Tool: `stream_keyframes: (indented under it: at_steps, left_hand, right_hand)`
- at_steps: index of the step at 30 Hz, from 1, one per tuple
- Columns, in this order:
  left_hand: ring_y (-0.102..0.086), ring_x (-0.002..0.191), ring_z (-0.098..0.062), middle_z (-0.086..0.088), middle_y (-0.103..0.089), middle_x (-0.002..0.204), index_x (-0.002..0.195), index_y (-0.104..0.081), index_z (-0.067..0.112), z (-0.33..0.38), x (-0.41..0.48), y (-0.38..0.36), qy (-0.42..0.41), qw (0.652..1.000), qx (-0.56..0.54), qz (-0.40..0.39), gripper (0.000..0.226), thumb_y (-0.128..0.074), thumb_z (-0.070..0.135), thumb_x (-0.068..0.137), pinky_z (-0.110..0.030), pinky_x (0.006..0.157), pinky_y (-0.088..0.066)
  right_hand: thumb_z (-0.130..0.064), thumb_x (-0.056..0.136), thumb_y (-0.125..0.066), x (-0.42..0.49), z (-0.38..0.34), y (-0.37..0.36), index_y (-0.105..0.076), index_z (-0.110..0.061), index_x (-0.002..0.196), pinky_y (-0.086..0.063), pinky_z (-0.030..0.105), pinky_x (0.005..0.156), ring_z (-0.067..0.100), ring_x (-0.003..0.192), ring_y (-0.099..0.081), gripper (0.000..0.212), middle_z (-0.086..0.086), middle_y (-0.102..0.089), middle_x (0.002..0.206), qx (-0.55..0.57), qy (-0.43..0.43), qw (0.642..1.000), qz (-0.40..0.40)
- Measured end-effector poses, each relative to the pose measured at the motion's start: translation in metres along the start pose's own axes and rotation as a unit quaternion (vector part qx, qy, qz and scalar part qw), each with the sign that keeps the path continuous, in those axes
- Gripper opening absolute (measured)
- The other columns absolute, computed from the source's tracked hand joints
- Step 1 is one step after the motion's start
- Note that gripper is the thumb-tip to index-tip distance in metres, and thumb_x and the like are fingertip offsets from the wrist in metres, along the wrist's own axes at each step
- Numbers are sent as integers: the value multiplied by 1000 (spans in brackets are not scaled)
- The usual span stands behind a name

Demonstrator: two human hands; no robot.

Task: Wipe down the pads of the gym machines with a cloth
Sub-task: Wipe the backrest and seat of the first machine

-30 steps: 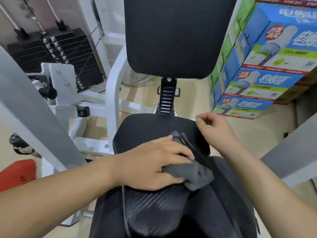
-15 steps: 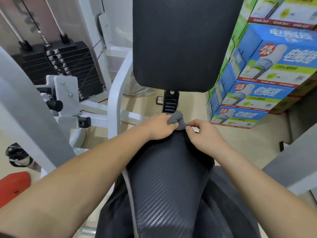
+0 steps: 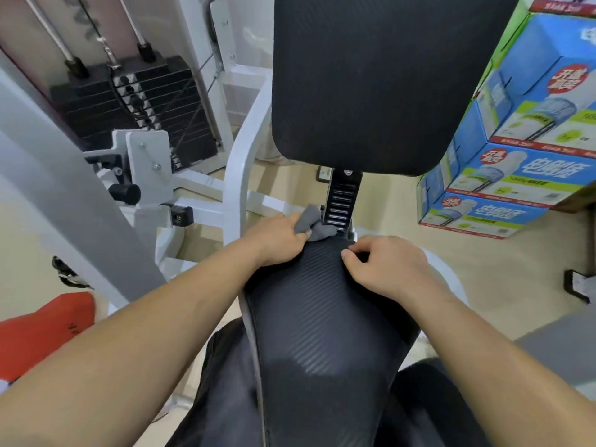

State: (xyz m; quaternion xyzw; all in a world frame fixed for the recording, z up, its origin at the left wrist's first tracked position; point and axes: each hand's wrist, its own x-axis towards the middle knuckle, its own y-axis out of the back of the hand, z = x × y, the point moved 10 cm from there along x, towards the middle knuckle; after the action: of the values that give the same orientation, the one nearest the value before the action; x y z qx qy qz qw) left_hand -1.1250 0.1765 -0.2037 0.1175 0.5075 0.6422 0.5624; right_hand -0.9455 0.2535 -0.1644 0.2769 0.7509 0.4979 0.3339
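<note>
A black ribbed seat pad (image 3: 317, 317) lies below me, and a black back pad (image 3: 371, 82) stands upright behind it. My left hand (image 3: 277, 241) grips a bunched grey cloth (image 3: 311, 222) at the seat pad's far left edge, beside the black adjuster post (image 3: 342, 201). My right hand (image 3: 383, 267) rests on the far right part of the seat pad. Its fingers are curled, thumb against fingertips, and I cannot see anything held between them.
The white machine frame (image 3: 238, 175) and a black weight stack (image 3: 142, 98) stand to the left. Stacked blue and green boxes (image 3: 503, 179) sit on the floor at right. A red object (image 3: 42, 330) lies at lower left. A grey beam (image 3: 64, 201) crosses at left.
My left hand has carried the cloth from the middle of the seat pad to its far edge, then slightly left. My right hand has drawn apart from the cloth, rightward on the pad.
</note>
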Motion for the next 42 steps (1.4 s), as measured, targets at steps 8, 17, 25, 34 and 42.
stream_keyframes:
  at_steps: [8, 17, 25, 34, 42]
  left_hand:
    - [-58, 113, -36, -10, -64, 118, 130, -55, 28, 8, -4, 9, 25, 1000, 0, 4, 36, -37, 46, 103, -48, 99, -47]
    - [-58, 118, -31, -4, -65, 125, 127, -57, 28, -34, -44, 12, 74, 983, -72, 151, 37, -35, 41, 102, -40, 94, -45]
    - [-56, 97, -34, -11, -64, 117, 128, -51, 21, -32, -150, -11, 150, 955, -86, 239, 33, -32, 33, 103, -38, 80, -43]
    - [-57, 86, -30, -6, -64, 101, 110, -47, 22, 25, -277, -43, 152, 936, -41, 314, 22, -38, 41, 102, -40, 74, -47]
    - [-54, 75, -27, 1, -46, 89, 104, -57, 26, 89, -358, -83, 4, 919, 172, 355, 32, -64, 44, 78, -32, 51, -39]
  right_hand:
    - [-59, 94, -42, 3, 0, 0, -76, -42, 104, -54, 36, 85, 16, 111, -60, 39, -20, -67, 111, 20, -26, 998, -53]
    - [-71, 91, -38, 2, 9, -1, -72, -44, 76, -47, 30, 71, 22, 89, -65, 46, -11, -69, 80, -36, -21, 999, 3]
    - [-48, 95, -56, -68, -1, 5, -76, -26, 106, -53, 36, 86, 24, 109, -62, 32, -5, -68, 107, 137, 47, 986, 86]
    - [-55, 100, -44, -128, -26, -6, -78, -34, 93, -47, 37, 89, 18, 103, -55, 40, -12, -62, 99, 58, 117, 979, 157]
    - [-53, 95, -56, -160, -18, 15, -76, -35, 87, -49, 37, 83, 18, 95, -54, 28, -11, -59, 90, 99, 122, 962, 223]
